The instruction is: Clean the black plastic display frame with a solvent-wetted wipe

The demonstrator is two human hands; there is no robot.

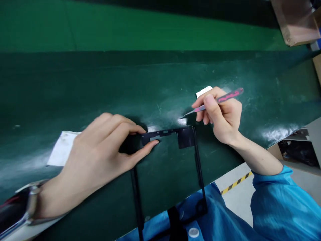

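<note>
On the dark green belt (75, 87) lies a thin black rectangular plastic frame (198, 164) — light and bendy, I judge, best held by its top bar. My left hand (100, 150) pinches that bar; my right hand (224, 118) grips pink-handled metal tweezers (227, 96).

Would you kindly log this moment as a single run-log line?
left hand: pinching black frame top edge | right hand: holding pink tweezers, tip just off frame | surface: green belt
</note>
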